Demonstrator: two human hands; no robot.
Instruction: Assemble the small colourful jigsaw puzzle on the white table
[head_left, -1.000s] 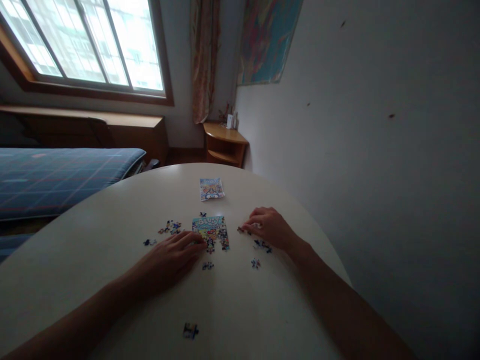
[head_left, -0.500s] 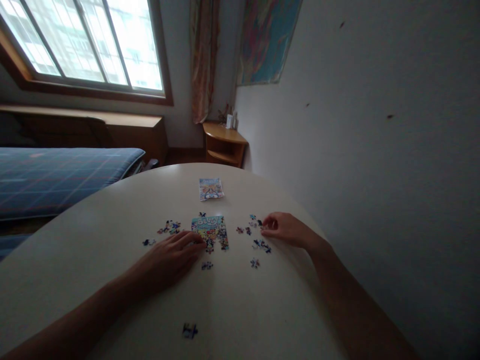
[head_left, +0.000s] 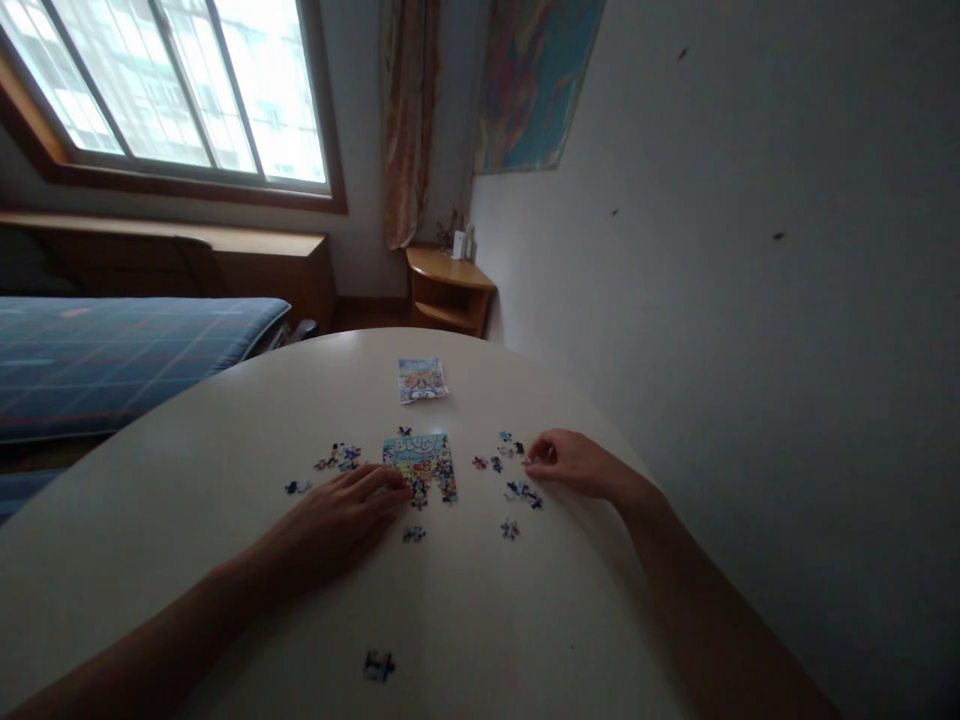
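Note:
A partly joined colourful jigsaw [head_left: 420, 462] lies on the round white table [head_left: 225, 440]. My left hand [head_left: 335, 517] rests flat on the table, fingers stretched out, fingertips touching the jigsaw's lower left edge. My right hand [head_left: 571, 463] sits to the right of the jigsaw with its fingers curled in a pinch beside a cluster of loose pieces [head_left: 507, 448]; what the pinch holds is too small to make out. More loose pieces [head_left: 523, 491] lie just below that hand.
Other loose pieces lie left of the jigsaw [head_left: 339, 457], below it [head_left: 413, 534] and near me [head_left: 378, 665]. A small picture card [head_left: 421, 380] lies further back. A wall stands close on the right; a bed [head_left: 112, 350] and a corner shelf [head_left: 448, 285] lie beyond the table.
My right hand drew back to the right, away from the jigsaw, uncovering loose pieces it had been over. My left hand stayed put.

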